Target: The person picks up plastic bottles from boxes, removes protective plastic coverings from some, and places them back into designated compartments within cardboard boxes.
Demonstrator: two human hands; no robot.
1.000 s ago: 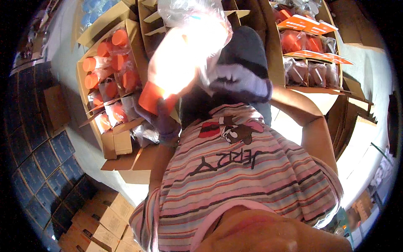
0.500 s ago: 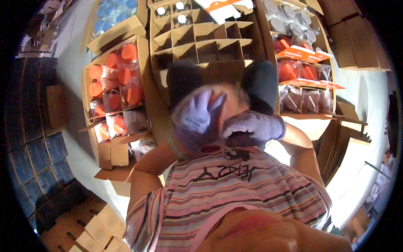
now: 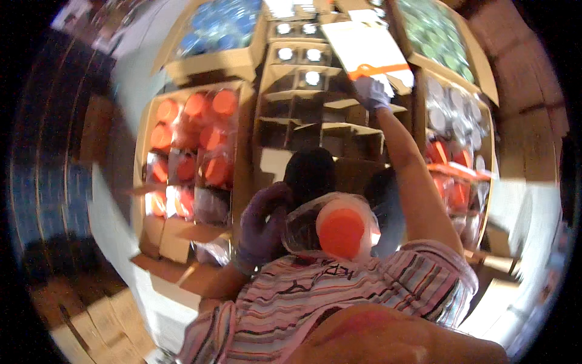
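Observation:
A jar with an orange lid point(image 3: 341, 232), in a clear plastic bag, is at my lap. My left hand point(image 3: 265, 221), in a purple knit glove, is curled at the bag's left side; its fingertips are partly hidden and blurred. Stretched far forward, my right hand point(image 3: 372, 93), gloved too, is closed on the near edge of white-and-orange printed cards point(image 3: 365, 48). These cards lie over the right part of a divided cardboard box point(image 3: 282, 159), where several white-capped bottles point(image 3: 312, 77) stand in the far cells.
On the left, an open carton point(image 3: 242, 130) holds bagged orange-lidded jars point(image 3: 195, 105), with blue-topped ones point(image 3: 221, 27) beyond. To the right are bagged grey-lidded jars point(image 3: 438, 118) and green-topped items point(image 3: 433, 36). Stacked brown boxes point(image 3: 103, 321) fill the lower left.
My right hand has left my lap and reached forward to the cards. The orange-lidded jar now shows plainly beside my left hand. The whole view has shifted, showing more of the far boxes.

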